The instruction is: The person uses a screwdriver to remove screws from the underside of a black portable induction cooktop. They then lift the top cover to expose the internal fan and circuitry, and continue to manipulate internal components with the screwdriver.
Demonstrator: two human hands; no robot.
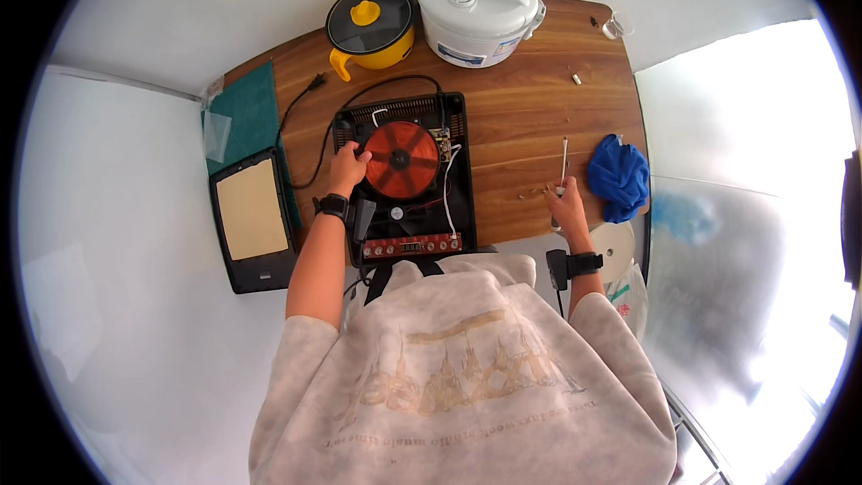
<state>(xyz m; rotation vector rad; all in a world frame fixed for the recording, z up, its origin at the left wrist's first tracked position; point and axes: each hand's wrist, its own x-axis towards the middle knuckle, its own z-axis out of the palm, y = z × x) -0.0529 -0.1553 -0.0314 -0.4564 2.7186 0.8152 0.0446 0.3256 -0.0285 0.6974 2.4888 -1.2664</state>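
Observation:
An opened induction cooker [460, 207] lies on the table in front of me, its black shell exposing the parts inside. A round copper-red coil [420, 171] sits in its middle. At the coil's left rim my left hand [348, 169] is closed, thumb and fingers pinching the edge; the exact contact is partly hidden. To the right of the cooker, my right hand [566, 205] grips a screwdriver [564, 162] whose metal shaft points away from me. A red control board [386, 247] runs along the cooker's near side, joined by a white cable to a circuit board [442, 145].
Several small screws [532, 195] lie left of my right hand, and a blue cloth [618, 178] is bunched to its right. Behind stand a yellow pot [386, 56] and a white rice cooker [476, 22]. A black-framed panel [260, 274] leans over the left edge by a green mat [247, 103].

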